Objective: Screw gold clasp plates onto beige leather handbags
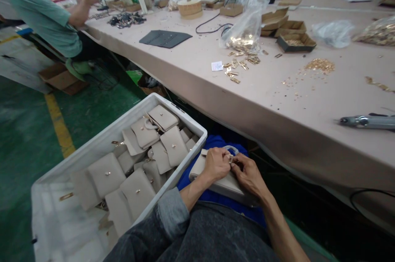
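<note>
A small beige bag (226, 186) lies on my lap over blue cloth (216, 142), below the table edge. My left hand (216, 164) rests on top of it with fingers curled, pinching at a small fitting near the bag's handle. My right hand (248, 175) meets it from the right, fingers pinched on the same spot. What sits between the fingertips is too small to name. A white crate (101, 142) at my left holds several more beige bags (173, 144) with small metal studs.
The long pink table (197, 73) carries loose gold metal fittings (236, 64), a plastic bag of them (247, 27), cardboard trays (296, 42), a dark grey panel (165, 38) and a grey power tool (368, 121). A person in a green shirt (46, 23) sits far left.
</note>
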A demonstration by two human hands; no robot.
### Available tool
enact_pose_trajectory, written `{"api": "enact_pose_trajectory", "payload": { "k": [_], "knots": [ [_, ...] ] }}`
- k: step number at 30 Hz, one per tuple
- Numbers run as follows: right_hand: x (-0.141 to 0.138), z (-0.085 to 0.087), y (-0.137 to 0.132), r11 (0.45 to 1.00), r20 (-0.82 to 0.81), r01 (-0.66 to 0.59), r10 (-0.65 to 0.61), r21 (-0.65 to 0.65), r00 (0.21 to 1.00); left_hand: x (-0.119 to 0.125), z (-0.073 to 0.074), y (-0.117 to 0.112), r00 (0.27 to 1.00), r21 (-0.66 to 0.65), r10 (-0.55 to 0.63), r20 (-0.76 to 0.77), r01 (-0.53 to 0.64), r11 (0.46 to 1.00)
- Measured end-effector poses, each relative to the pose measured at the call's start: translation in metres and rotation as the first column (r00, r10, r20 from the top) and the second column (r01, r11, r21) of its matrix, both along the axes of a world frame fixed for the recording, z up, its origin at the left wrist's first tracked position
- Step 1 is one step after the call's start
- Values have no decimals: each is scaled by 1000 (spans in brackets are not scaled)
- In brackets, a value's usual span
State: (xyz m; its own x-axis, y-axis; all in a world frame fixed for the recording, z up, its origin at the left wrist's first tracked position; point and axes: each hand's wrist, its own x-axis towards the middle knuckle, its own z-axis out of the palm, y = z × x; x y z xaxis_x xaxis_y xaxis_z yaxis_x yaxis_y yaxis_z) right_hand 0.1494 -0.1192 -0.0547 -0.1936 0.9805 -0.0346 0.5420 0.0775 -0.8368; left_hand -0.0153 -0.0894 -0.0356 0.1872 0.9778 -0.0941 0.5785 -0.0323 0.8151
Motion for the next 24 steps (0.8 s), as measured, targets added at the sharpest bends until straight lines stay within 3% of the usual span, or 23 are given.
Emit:
{"api": "enact_pose_trajectory", "payload": {
  "k": [5,13,20,24],
  "knots": [
    [-3,-8,2,1000,35,-3,2,28,999,3,-3,8,998,-106,42,-35,-46,993],
    [-2,-10,4,1000,31,-17,17,-7,999,5,-3,13,998,-158,19,-66,-30,987],
    [-4,-16,6,999,79,-26,25,22,997,-2,-4,13,991,-202,-80,-106,58,978],
    [-3,-19,5,1000,86,-7,4,27,996,-1,-6,10,959,-147,-132,-251,97,984]
  ]
}}
